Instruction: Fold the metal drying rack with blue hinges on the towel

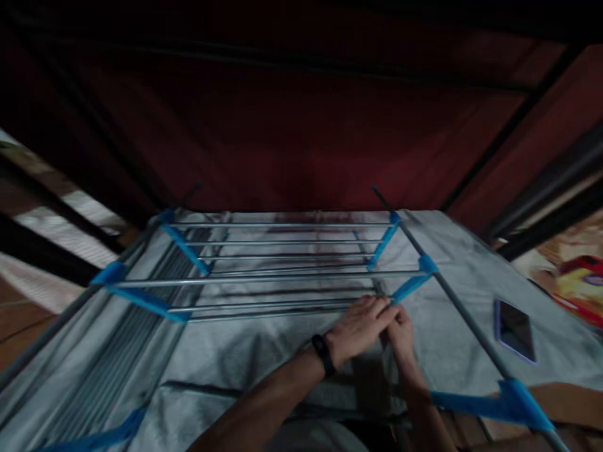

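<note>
A metal rack (292, 276) with thin grey rods and blue plastic joints stands on a pale cloth. My left hand (362, 323), with a black band on the wrist, reaches across to the lower right part of the rack, its fingers over the end of the rods beside a blue joint (409, 287). Right beside it, my right hand (399, 329) has its fingers curled at the same spot, touching the left hand. The hands cover the rod end between them, so what the right fingers pinch is hidden.
A phone (515, 329) lies on the pale cloth (452, 307) at the right. Several loose grey rods (120, 351) lie at the left. A dark red panel (301, 138) rises behind the rack. A red and yellow packet (581, 285) sits at the far right.
</note>
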Demonstrator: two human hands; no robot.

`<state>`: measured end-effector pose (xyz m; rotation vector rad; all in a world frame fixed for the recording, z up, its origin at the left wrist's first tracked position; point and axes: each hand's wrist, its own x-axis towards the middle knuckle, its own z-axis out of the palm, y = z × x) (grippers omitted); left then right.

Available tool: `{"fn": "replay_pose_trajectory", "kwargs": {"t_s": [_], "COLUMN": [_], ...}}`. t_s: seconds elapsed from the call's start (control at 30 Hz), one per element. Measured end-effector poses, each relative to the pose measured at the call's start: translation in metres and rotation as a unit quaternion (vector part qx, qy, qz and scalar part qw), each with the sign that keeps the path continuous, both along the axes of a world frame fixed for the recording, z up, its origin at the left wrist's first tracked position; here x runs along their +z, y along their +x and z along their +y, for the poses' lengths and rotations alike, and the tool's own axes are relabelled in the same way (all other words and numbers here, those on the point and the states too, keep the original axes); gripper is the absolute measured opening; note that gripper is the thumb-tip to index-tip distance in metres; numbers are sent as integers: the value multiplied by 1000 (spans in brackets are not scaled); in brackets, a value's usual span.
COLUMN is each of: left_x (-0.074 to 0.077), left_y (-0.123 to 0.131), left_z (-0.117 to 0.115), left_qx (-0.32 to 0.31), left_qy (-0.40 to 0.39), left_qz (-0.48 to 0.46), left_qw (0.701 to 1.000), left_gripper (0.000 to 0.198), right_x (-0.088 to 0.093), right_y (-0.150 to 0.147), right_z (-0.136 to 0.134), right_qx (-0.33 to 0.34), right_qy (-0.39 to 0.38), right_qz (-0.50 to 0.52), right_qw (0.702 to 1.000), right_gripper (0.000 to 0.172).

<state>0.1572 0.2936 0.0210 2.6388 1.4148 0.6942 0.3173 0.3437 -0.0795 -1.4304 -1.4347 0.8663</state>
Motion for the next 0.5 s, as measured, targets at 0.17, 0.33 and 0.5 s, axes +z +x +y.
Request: {"fn": "replay_pose_trajectory", "kwargs": {"t_s": [0.17, 0.33, 0.5], "left_x": [-37, -62, -56], "left_y": [-66, -114, -125], "left_z": [-67, -80, -73], "left_qx": [125, 319, 272], "left_qy": [-98, -182, -201], "left_qz": [28, 38, 59], "left_qw": [987, 929, 939], "left_gripper": [39, 45, 41], "right_x": [-24, -24, -28], "right_y": [7, 9, 14], "right_z": [4, 0, 2], "right_qx": [-20, -17, -4], "right_qy": [-28, -48, -35], "right_qz": [-111, -163, -173], "right_qw": [993, 985, 984], "right_gripper": [51, 51, 49]}}
